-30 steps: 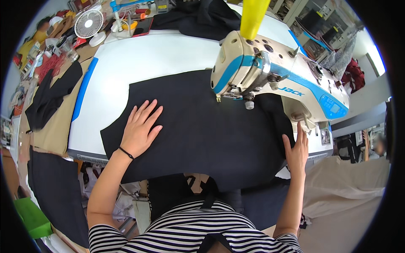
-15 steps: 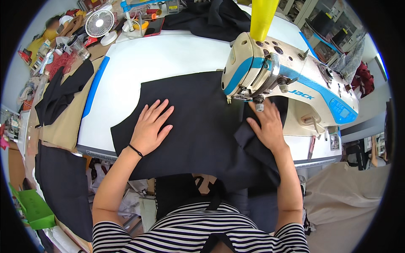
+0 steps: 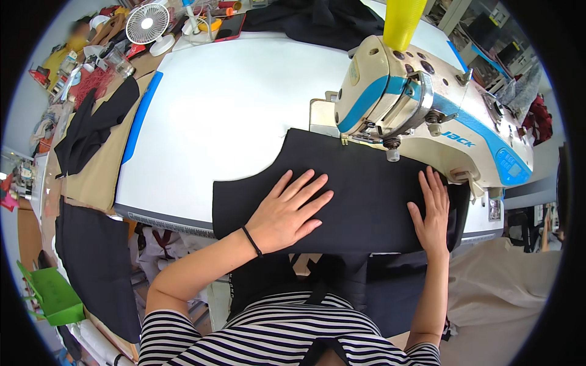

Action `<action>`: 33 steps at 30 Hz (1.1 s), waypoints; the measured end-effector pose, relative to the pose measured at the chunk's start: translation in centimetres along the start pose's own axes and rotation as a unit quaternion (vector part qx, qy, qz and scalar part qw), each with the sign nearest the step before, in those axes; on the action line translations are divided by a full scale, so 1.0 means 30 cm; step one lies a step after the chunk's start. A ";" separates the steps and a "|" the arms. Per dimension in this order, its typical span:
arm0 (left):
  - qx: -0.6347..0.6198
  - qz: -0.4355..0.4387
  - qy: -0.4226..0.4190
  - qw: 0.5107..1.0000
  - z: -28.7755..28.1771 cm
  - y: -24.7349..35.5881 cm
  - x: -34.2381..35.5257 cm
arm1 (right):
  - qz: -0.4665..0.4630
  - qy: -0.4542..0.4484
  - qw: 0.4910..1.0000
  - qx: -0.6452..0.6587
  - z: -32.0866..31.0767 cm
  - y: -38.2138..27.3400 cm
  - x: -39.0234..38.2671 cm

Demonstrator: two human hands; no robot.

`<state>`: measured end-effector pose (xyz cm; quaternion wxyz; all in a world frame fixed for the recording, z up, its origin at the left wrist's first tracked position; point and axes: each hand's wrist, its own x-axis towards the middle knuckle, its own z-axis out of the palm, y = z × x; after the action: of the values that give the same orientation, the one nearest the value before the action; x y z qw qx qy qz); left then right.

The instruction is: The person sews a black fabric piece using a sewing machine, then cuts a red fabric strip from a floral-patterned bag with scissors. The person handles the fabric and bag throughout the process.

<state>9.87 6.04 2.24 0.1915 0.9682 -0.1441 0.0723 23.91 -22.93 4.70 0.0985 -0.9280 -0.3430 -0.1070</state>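
My left hand (image 3: 287, 213), with a black band at the wrist, lies flat on a black fabric piece (image 3: 366, 201), fingers spread toward the upper right. My right hand (image 3: 431, 207) rests flat near the piece's right side, fingertips close under the arm of a white-and-blue sewing machine (image 3: 384, 85). The fabric's top edge reaches the presser foot (image 3: 343, 140); whether it is under the foot I cannot tell. The piece has a curved cutout at upper left and lies on the white table (image 3: 207, 110), along its front edge.
A yellow cone (image 3: 400, 21) tops the machine. Black cloth (image 3: 305, 21) lies at the back, beside a fan (image 3: 146, 24). Left are dark cut pieces (image 3: 91, 140) and a green box (image 3: 55, 296); beige cloth (image 3: 494, 287) hangs right. A partly visible person (image 3: 543, 226) is at far right.
The fabric has shifted right and toward me, baring more table and the machine's plate. My left hand moved right with it. My right hand went inward, then back out to the right.
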 end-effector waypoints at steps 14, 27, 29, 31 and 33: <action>-0.010 -0.138 0.193 0.971 -0.077 -0.238 0.198 | 0.033 -0.042 0.999 0.002 0.023 0.043 -0.027; -0.005 -0.194 0.120 0.973 -0.061 -0.239 0.230 | 0.038 -0.053 0.998 0.001 0.018 0.045 -0.022; -0.007 -0.195 0.120 0.973 -0.063 -0.238 0.233 | 0.038 -0.054 0.998 0.000 0.019 0.046 -0.021; 0.002 -0.192 0.122 0.974 -0.058 -0.237 0.230 | 0.038 -0.055 0.998 -0.001 0.019 0.046 -0.021; 0.021 -0.183 0.127 0.975 -0.048 -0.235 0.229 | 0.035 -0.058 0.998 -0.003 0.017 0.050 -0.020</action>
<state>18.42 11.11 2.43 0.1979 0.9649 0.0627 0.1609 24.53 -24.29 3.89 0.0789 -0.9444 -0.3152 -0.0503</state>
